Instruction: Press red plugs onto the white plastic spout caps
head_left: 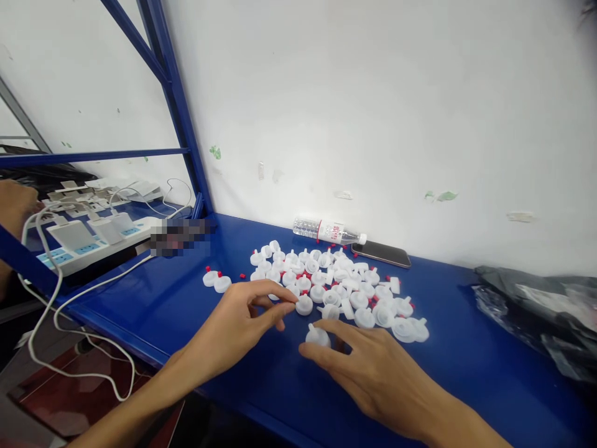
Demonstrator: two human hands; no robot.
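Many white plastic nozzle caps (359, 300) lie in a loose pile on the blue table, with small red tips (304, 284) on or among them. My left hand (254, 308) is closed in a pinch, thumb and index finger almost together beside a white nozzle cap (304, 305) at the pile's front edge. Whatever is between those fingertips is too small to make out. Nearer to me, my right hand (373, 364) has its thumb and index finger around the sides of another white nozzle cap (318, 336), whose spout points up. Its other fingers are partly hidden.
Two white caps (217, 281) with red tips sit apart on the left. Behind the pile lie a water bottle (331, 231) and a phone (381, 254). Black plastic bags (536, 305) rest at right. A power strip (88, 249), cables and another person's hand (16, 205) are at left.
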